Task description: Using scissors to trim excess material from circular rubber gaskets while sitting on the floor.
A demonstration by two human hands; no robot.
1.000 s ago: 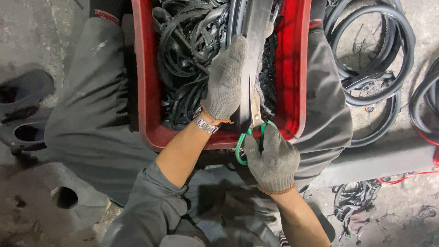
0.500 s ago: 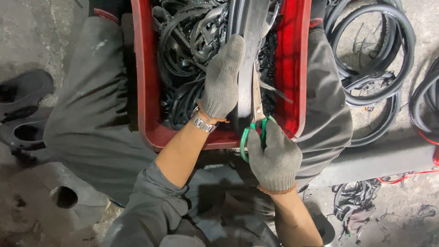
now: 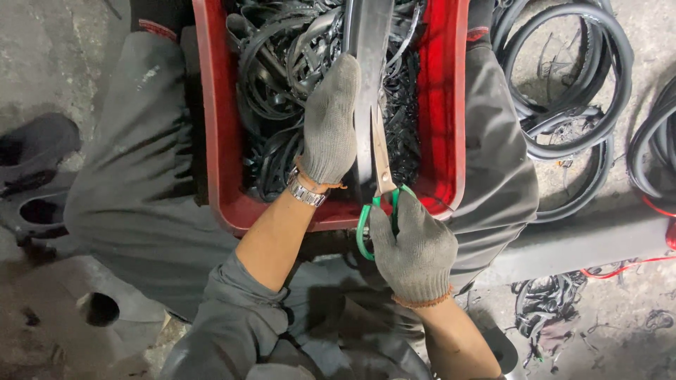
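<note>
My left hand (image 3: 329,127) grips the rubber strip (image 3: 367,63) over the red crate (image 3: 451,105) while my right hand (image 3: 415,253) works green-handled scissors (image 3: 380,183) mid-cut; next, I judge, steady closing along it.

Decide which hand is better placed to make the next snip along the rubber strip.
Probably the right hand: it grips the green-handled scissors with blades at the rubber strip, while the left hand steadies that strip.

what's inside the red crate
The red crate holds a tangle of black rubber strips. The left hand, a wide strip and the scissors cover part; the bottom is hidden.
</note>
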